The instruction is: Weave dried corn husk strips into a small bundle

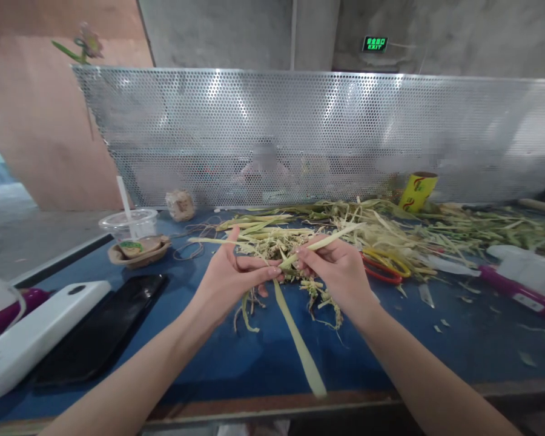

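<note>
Two lengths of pale leaf (pixel 300 339) are held above the blue table (pixel 354 363), before a heap of plant strips (pixel 376 221); whether they are joined cannot be told. Their meeting point is pinched by the left hand (pixel 231 266), the upper length by the right hand (pixel 338 266). Probably light and pliant, they may be split by hard pulling; hold is best taken flat, near the crossing.

Behind the slim fingers (pixel 254 263), the wrists (pixel 200 312) and forearms (pixel 152 366) are seen bare, widened farther back; on the fingers, nails (pixel 273 272) are shown.
</note>
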Demonstrator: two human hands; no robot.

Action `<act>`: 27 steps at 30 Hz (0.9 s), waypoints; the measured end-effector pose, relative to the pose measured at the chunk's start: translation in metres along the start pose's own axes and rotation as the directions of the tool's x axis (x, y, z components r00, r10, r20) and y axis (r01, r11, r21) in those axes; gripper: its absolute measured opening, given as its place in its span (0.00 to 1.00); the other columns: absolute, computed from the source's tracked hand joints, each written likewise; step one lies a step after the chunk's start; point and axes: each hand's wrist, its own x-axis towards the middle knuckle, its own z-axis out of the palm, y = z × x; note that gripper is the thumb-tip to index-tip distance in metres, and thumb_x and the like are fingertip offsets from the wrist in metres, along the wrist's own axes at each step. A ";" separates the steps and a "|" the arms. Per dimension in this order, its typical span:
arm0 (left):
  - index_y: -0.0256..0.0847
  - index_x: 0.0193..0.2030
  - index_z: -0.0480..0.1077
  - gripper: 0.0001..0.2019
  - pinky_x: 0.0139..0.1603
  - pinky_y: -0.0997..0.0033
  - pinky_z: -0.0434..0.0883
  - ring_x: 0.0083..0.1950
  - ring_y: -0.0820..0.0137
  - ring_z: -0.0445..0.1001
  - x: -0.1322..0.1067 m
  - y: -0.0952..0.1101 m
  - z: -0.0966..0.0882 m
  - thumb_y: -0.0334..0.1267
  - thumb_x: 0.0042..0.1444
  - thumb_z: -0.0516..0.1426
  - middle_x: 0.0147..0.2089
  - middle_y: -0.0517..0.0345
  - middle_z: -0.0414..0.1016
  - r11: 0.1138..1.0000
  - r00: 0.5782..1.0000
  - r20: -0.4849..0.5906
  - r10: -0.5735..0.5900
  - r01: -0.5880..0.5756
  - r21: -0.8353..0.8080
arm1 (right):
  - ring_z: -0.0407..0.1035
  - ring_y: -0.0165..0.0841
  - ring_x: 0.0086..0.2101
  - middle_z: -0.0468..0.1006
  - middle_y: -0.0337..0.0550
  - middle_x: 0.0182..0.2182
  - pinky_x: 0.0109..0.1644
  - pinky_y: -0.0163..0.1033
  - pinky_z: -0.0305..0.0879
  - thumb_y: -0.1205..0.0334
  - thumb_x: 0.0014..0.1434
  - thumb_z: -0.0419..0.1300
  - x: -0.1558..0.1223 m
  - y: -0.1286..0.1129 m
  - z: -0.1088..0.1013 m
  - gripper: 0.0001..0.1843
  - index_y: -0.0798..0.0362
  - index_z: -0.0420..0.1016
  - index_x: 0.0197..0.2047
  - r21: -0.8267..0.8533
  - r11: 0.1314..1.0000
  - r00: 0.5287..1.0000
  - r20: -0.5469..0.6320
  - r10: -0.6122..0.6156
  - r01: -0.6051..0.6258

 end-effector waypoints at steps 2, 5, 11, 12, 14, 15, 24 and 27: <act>0.29 0.67 0.28 0.56 0.22 0.77 0.71 0.17 0.76 0.70 0.001 0.000 -0.002 0.29 0.42 0.65 0.27 0.53 0.80 0.999 0.999 0.023 -0.031 0.031 0.006 | 0.64 0.24 0.19 0.71 0.37 0.18 0.23 0.30 0.62 0.58 0.50 0.62 0.001 0.001 0.000 0.11 0.55 0.71 0.23 0.000 1.000 1.000 -0.021 0.014 -0.014; 0.30 0.67 0.26 0.54 0.24 0.77 0.73 0.26 0.70 0.77 0.001 -0.001 -0.004 0.26 0.44 0.63 0.32 0.49 0.81 0.994 0.995 0.066 -0.073 0.077 -0.071 | 0.63 0.25 0.19 0.70 0.37 0.17 0.22 0.31 0.60 0.57 0.50 0.62 0.004 0.003 -0.001 0.10 0.55 0.72 0.25 -0.023 0.999 0.999 -0.031 0.024 -0.025; 0.45 0.65 0.16 0.60 0.17 0.80 0.70 0.28 0.69 0.77 -0.002 0.001 0.000 0.19 0.42 0.62 0.41 0.47 0.79 0.985 0.984 0.161 -0.079 0.101 -0.137 | 0.64 0.26 0.22 0.71 0.36 0.20 0.26 0.32 0.62 0.57 0.50 0.62 0.006 0.007 -0.004 0.08 0.54 0.72 0.28 -0.028 0.999 1.000 -0.007 -0.018 0.018; 0.46 0.65 0.17 0.60 0.17 0.81 0.69 0.26 0.70 0.76 -0.003 0.002 0.001 0.20 0.42 0.62 0.41 0.48 0.79 0.986 0.983 0.163 -0.078 0.101 -0.135 | 0.64 0.26 0.23 0.71 0.37 0.22 0.27 0.33 0.62 0.58 0.51 0.61 0.005 0.007 -0.004 0.08 0.54 0.72 0.29 -0.029 1.000 0.999 0.051 -0.006 0.008; 0.48 0.66 0.21 0.59 0.17 0.82 0.67 0.22 0.75 0.73 -0.004 0.004 0.002 0.21 0.42 0.63 0.40 0.50 0.78 0.988 0.983 0.168 -0.074 0.095 -0.119 | 0.67 0.28 0.27 0.74 0.39 0.27 0.31 0.35 0.64 0.58 0.51 0.62 0.004 0.004 -0.004 0.08 0.53 0.72 0.32 -0.069 0.998 0.979 0.202 0.023 -0.009; 0.49 0.66 0.22 0.58 0.17 0.82 0.67 0.20 0.78 0.71 -0.005 0.004 0.001 0.22 0.43 0.63 0.41 0.49 0.78 0.990 0.982 0.173 -0.071 0.091 -0.107 | 0.68 0.30 0.31 0.75 0.41 0.32 0.35 0.37 0.65 0.58 0.50 0.63 0.003 0.002 -0.003 0.08 0.53 0.73 0.34 -0.100 0.995 0.962 0.273 0.026 0.002; 0.70 0.62 0.20 0.61 0.22 0.72 0.73 0.24 0.80 0.71 -0.008 0.007 -0.005 0.24 0.41 0.64 0.70 0.40 0.39 0.998 0.970 0.238 -0.058 0.065 -0.020 | 0.69 0.32 0.35 0.73 0.40 0.35 0.40 0.40 0.66 0.57 0.49 0.65 -0.001 0.003 -0.004 0.19 0.50 0.66 0.43 -0.202 0.968 0.901 0.376 0.218 -0.151; 0.71 0.59 0.14 0.63 0.24 0.70 0.74 0.24 0.82 0.71 -0.008 0.009 -0.004 0.23 0.41 0.63 0.70 0.40 0.38 0.998 0.977 0.213 -0.030 0.039 -0.039 | 0.69 0.31 0.33 0.73 0.39 0.33 0.35 0.37 0.66 0.55 0.47 0.66 -0.001 0.006 -0.005 0.23 0.51 0.64 0.44 -0.183 0.955 0.892 0.351 0.284 -0.232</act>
